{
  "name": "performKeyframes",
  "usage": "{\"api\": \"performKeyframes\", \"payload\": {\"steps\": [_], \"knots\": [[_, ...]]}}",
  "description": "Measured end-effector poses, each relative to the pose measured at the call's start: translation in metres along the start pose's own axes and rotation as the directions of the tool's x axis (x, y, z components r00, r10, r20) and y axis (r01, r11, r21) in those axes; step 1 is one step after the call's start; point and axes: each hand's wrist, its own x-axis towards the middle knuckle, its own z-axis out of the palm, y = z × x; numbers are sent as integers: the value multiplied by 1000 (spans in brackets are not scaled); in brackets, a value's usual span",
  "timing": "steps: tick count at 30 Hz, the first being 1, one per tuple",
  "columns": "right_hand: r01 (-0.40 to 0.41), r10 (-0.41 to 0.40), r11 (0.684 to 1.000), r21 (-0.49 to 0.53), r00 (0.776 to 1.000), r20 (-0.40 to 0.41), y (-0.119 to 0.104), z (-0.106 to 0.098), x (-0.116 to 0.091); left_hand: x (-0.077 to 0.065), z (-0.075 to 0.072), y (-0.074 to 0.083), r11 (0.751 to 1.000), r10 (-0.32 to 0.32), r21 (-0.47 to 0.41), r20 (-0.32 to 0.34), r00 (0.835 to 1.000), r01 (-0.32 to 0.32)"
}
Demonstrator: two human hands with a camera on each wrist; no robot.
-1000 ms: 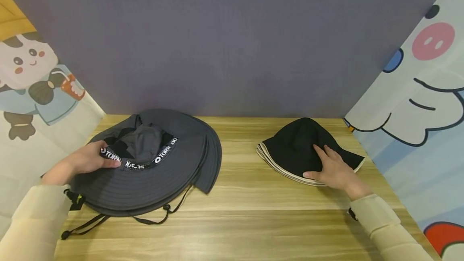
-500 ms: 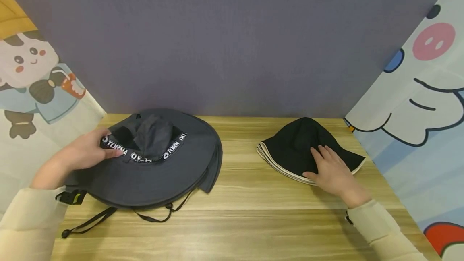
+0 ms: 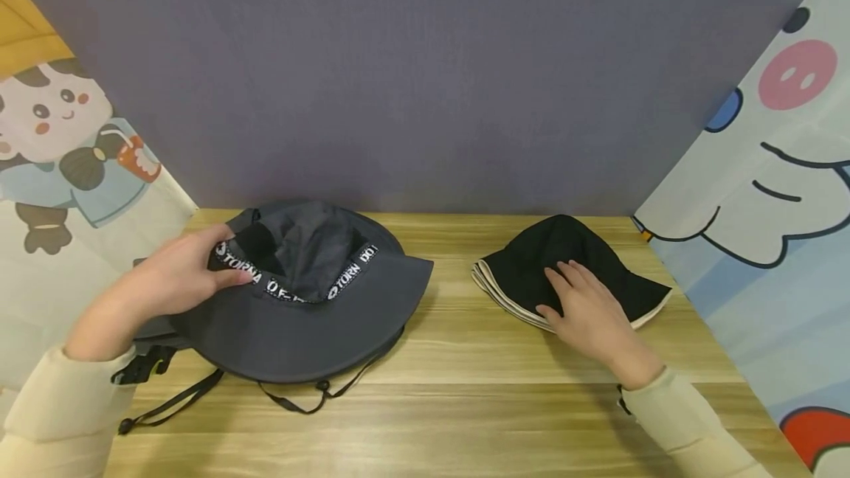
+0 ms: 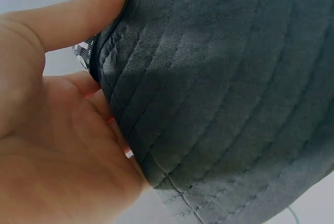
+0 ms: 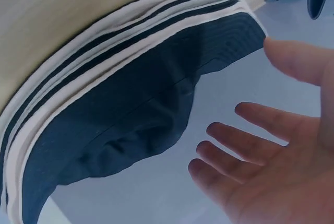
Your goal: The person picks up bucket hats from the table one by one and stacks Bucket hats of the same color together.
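Observation:
In the head view my left hand point(image 3: 175, 271) pinches a dark grey wide-brimmed sun hat point(image 3: 319, 338) at the left of its lettered band, thumb on the near side. The left wrist view shows its stitched brim point(image 4: 224, 88) beside the thumb, other fingers partly hidden behind it. Another grey brim point(image 3: 378, 231) shows beneath that hat. On the right, a stack of black bucket hats point(image 3: 531, 271) with cream edging lies on the table. My right hand point(image 3: 594, 319) is over it, fingers spread; in the right wrist view the thumb tip overlaps the stack's edge point(image 5: 266, 36).
A wood-grain table point(image 3: 425, 426) carries both stacks. Black chin cords point(image 3: 299, 404) with toggles trail from the grey hats toward the front. A grey panel point(image 3: 425, 80) stands behind, with cartoon-printed cloths at the left point(image 3: 99, 257) and right point(image 3: 797, 242).
My left hand has shifted right with the top grey hat, whose brim now reaches past the one below. The right hand has slid slightly left over the black hats.

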Motion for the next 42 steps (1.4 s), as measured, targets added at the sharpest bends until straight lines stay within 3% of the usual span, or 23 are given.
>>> {"api": "performKeyframes", "payload": {"steps": [12, 18, 24, 32, 37, 42], "knots": [[15, -13, 993, 114, 1000, -19, -19, 0, 9, -10, -11, 20, 1000, 21, -12, -10, 1000, -21], [-19, 11, 978, 207, 999, 41, -25, 0, 13, -14, -13, 31, 996, 89, 8, -67, 994, -89], [2, -18, 959, 285, 999, 52, -35, -1, 18, -18, -17, 43, 993, 114, 22, -112, 987, -112], [43, -57, 937, 345, 998, 28, -54, -1, 23, -20, -16, 61, 974, 227, 27, -198, 953, -226], [50, -73, 924, 379, 996, 47, -64, -3, 26, -22, -15, 72, 976, 214, 7, -174, 961, -216], [63, -100, 885, 461, 993, 56, -74, -6, 29, -24, -14, 79, 980, 195, 1, -160, 968, -197]]}}
